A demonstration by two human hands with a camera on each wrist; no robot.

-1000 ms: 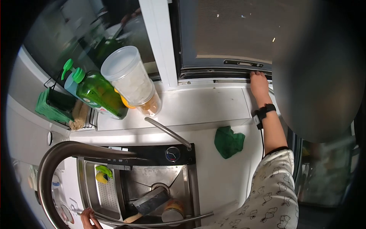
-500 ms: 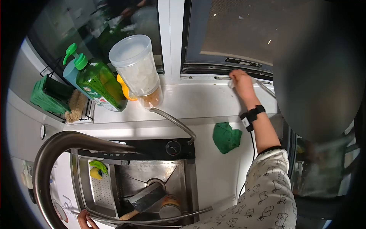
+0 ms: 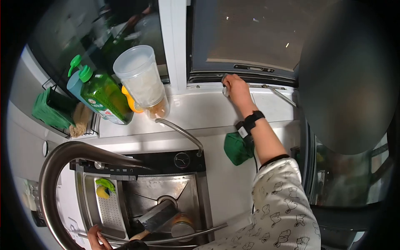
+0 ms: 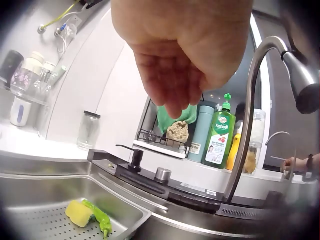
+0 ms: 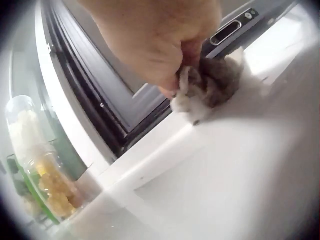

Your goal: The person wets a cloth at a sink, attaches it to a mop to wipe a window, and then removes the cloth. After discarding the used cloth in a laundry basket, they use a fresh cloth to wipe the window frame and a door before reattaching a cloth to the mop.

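Note:
My right hand (image 3: 238, 92) pinches a crumpled, grey-stained white wipe (image 5: 212, 87) at the window track (image 3: 208, 79). In the right wrist view the wipe bunches below my fingers, right at the lower edge of the frame and the white sill (image 5: 210, 165). My left hand (image 3: 98, 238) is at the near left of the sink (image 3: 204, 196), by a curved metal bar. Its fingers (image 4: 172, 82) hang loosely bent with nothing in them in the left wrist view. A green cloth (image 3: 238, 149) lies on the counter beneath my right forearm.
A green soap bottle (image 3: 106, 98), stacked clear jars (image 3: 141, 79) and a wire rack (image 3: 91, 127) stand along the sill's left. The tall faucet (image 3: 48, 187) arches at left. A cleaver (image 3: 158, 216) and a jar (image 3: 182, 229) lie in the sink; a yellow sponge (image 4: 78, 213) sits in its strainer.
My right hand has moved left along the window track with the wipe, which came into sight on the way. My left hand has stayed by the sink. The head view has shifted slightly.

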